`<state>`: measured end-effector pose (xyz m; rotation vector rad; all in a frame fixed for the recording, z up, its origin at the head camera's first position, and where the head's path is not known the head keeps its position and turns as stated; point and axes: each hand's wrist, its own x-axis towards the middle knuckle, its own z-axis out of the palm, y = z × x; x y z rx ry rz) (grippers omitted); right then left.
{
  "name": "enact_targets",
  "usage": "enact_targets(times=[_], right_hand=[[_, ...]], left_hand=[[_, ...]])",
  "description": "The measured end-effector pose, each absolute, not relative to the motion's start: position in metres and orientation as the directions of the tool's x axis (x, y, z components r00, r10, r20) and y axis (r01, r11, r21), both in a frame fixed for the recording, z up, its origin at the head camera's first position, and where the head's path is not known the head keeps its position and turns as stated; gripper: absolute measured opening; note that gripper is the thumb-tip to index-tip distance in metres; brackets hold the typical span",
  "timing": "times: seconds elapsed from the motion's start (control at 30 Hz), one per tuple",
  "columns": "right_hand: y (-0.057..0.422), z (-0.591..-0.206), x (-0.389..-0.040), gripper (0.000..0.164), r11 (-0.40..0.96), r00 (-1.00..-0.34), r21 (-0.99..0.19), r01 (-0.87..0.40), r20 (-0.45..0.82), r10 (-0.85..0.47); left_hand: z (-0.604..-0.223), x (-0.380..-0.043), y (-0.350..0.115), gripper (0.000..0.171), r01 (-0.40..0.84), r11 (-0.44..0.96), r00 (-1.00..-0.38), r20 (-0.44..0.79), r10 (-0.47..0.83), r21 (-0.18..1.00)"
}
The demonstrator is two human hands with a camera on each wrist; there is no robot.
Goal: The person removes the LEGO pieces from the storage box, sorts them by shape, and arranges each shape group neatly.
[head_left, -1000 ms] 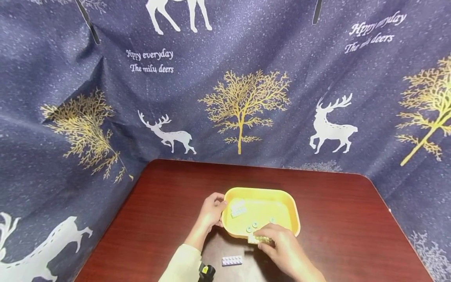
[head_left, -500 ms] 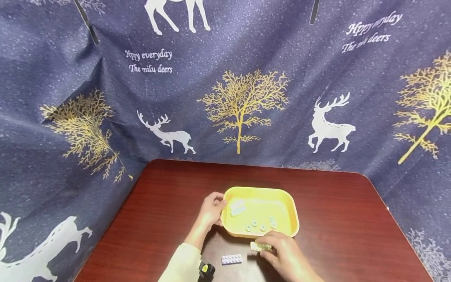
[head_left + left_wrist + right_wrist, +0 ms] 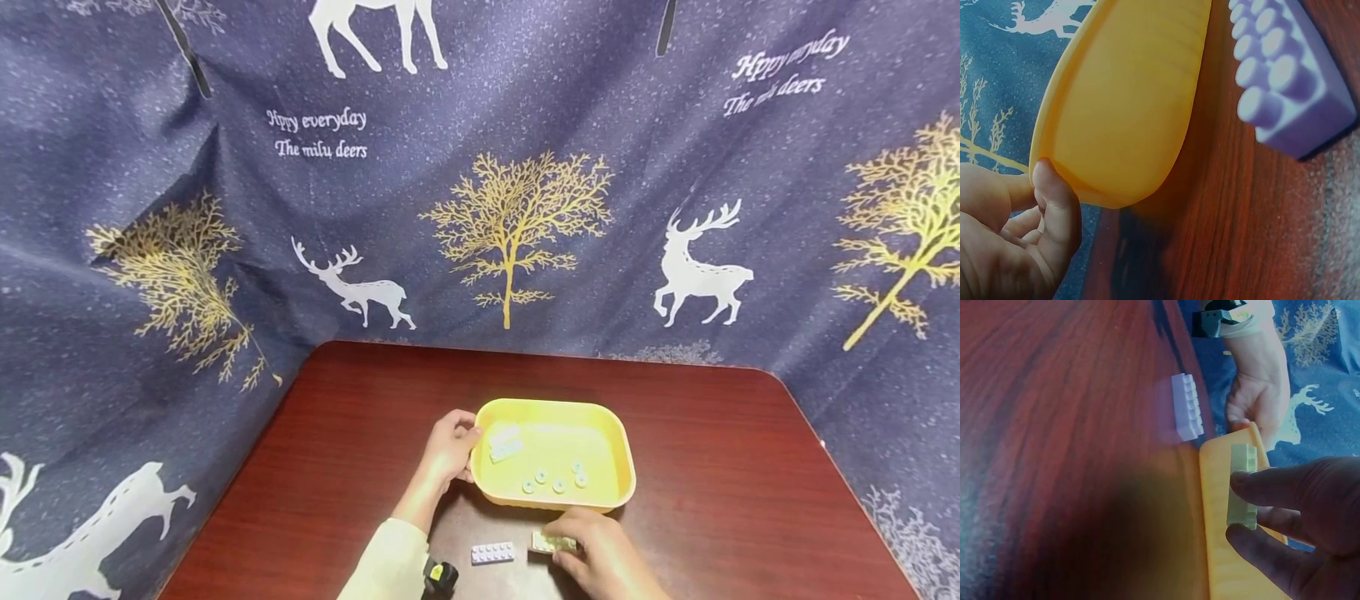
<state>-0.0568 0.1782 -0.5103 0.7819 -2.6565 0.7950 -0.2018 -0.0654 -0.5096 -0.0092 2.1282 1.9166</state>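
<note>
My left hand (image 3: pixel 450 450) pinches the left rim of a yellow tray (image 3: pixel 628 467), thumb on the near side in the left wrist view. In the right hand (image 3: pixel 600 550) is a pale yellow-green toy building brick (image 3: pixel 1241 487), gripped between thumb and fingers just in front of the tray. A purple studded building brick (image 3: pixel 492 552) lies on the table to the left of that hand, studs up. Inside the tray, pale bricks (image 3: pixel 506 446) sit at the left and several small round pieces (image 3: pixel 558 486) lie toward the near side.
The dark red wooden table (image 3: pixel 712 467) reaches back to a blue curtain (image 3: pixel 465 250) printed with deer and trees. A black wrist device (image 3: pixel 440 577) is strapped at the left sleeve (image 3: pixel 390 558).
My right hand has drawn the pale yellow-green brick from over the tray's near rim toward the front, uncovering more round pieces. The left hand keeps its place on the tray.
</note>
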Motion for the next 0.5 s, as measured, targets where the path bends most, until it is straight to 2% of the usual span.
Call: enact_targets(times=[0.23, 0.5], right_hand=[[0.179, -0.519, -0.056, 0.028, 0.700, -0.861, -0.501, -0.509, 0.310, -0.404], [0.178, -0.526, -0.058, 0.027, 0.685, -0.865, -0.528, -0.502, 0.302, -0.401]], left_hand=[[-0.510, -0.201, -0.066, 0.030, -0.195, 0.118, -0.960, -0.214, 0.181, 0.974], [-0.511, -0.202, -0.065, 0.028, -0.199, 0.119, -0.960, -0.218, 0.175, 0.973]])
